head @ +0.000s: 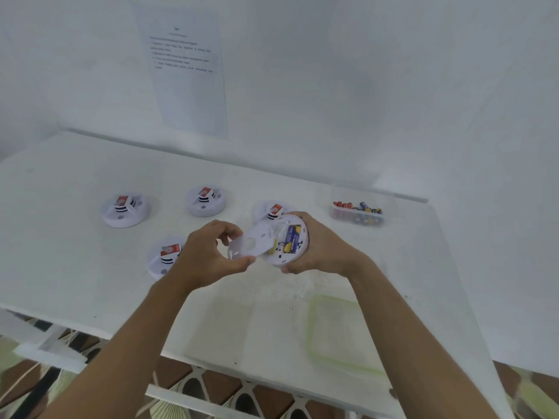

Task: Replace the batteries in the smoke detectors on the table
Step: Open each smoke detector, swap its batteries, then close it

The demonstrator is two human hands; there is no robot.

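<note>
Fingers of left hand (pixel 208 254) pinch round back plate (pixel 249 244), tilted off the smoke detector (pixel 287 257); right hand (pixel 320 247) fingers clamped round detector, held above table (pixel 75 267) centre. Blue batteries (pixel 292 240) seated in its compartment. Clear tub (pixel 323 195) at 2 o'clock: loose red and blue batteries (pixel 357 208). Green-rimmed lid (pixel 338 331) at 5 o'clock. Four more detectors (pixel 205 202) on table, 9–12 o'clock.

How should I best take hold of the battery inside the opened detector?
Probably pinch the blue battery by its long sides, coming from the open back that faces the camera; the right hand wraps the rim of the detector, so only that face is free.
</note>
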